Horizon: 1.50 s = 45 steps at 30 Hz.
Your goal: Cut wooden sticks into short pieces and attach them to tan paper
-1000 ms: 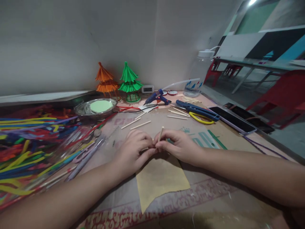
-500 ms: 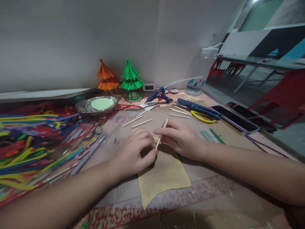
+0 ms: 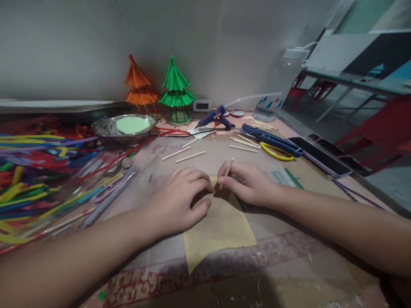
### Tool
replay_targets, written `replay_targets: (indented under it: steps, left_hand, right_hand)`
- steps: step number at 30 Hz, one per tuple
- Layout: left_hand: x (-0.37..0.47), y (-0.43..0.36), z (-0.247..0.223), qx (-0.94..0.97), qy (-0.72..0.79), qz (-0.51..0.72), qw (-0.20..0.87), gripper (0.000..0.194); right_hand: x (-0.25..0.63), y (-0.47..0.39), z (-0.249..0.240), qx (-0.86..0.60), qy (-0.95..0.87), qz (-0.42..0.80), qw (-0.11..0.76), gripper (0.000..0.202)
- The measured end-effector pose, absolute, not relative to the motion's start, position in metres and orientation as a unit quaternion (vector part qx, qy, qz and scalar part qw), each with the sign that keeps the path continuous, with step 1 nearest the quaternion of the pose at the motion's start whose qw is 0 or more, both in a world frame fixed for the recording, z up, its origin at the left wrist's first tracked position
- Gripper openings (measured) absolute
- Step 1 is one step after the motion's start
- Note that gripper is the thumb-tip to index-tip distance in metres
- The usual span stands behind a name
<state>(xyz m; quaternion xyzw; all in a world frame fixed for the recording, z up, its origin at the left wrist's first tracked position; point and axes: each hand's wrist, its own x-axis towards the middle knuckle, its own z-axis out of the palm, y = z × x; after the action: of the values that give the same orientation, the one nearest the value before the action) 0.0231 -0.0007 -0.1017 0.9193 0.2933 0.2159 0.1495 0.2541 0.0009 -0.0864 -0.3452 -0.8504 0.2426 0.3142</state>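
Note:
A short thin wooden stick (image 3: 230, 166) is pinched between the thumb and fingers of my right hand (image 3: 248, 182), tilted with its top end up. My left hand (image 3: 184, 196) rests to the left with thumb and fingers apart, holding nothing. Under both hands lies a yellow sheet (image 3: 221, 233) with a ragged lower edge; my hands cover its upper part. Beyond my hands, several loose wooden sticks (image 3: 190, 157) lie on the table, and more sticks (image 3: 243, 148) are to the right.
A blue glue gun (image 3: 213, 118) with a lit red light stands at the back, near green (image 3: 176, 87) and orange (image 3: 138, 83) tree-like models. Scissors (image 3: 278, 152), a phone (image 3: 321, 157) and a plastic bottle (image 3: 269, 102) are right. Colourful pipe cleaners (image 3: 28, 184) and a metal dish (image 3: 147, 122) are left.
My left thumb and fingers have come off the stick and spread apart. My right hand has kept the stick and shifted slightly right. The camera view has moved a little.

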Motion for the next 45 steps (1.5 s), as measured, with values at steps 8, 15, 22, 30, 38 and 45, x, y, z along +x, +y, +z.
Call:
replay_targets:
  steps: [8, 15, 22, 30, 38, 45]
  left_hand:
    - [0.024, 0.0, -0.1, 0.922, 0.297, 0.197, 0.152, 0.015]
    - [0.025, 0.001, -0.102, 0.923, 0.292, 0.197, 0.155, 0.014]
    - [0.024, 0.0, -0.102, 0.923, 0.291, 0.194, 0.159, 0.014]
    - [0.025, 0.0, -0.101, 0.92, 0.295, 0.196, 0.166, 0.013]
    - [0.025, 0.001, -0.101, 0.923, 0.286, 0.2, 0.162, 0.013]
    - [0.024, 0.004, -0.102, 0.919, 0.284, 0.211, 0.175, 0.021]
  right_hand:
    - [0.251, 0.005, -0.088, -0.338, -0.892, 0.177, 0.243, 0.02]
    - [0.249, 0.005, -0.088, -0.337, -0.885, 0.21, 0.242, 0.02]
    - [0.251, 0.006, -0.087, -0.341, -0.882, 0.22, 0.239, 0.02]
    - [0.251, 0.005, -0.087, -0.348, -0.883, 0.211, 0.233, 0.022]
    - [0.251, 0.001, -0.088, -0.364, -0.88, 0.206, 0.227, 0.025]
    - [0.255, 0.011, -0.09, -0.4, -0.843, 0.233, 0.274, 0.026]
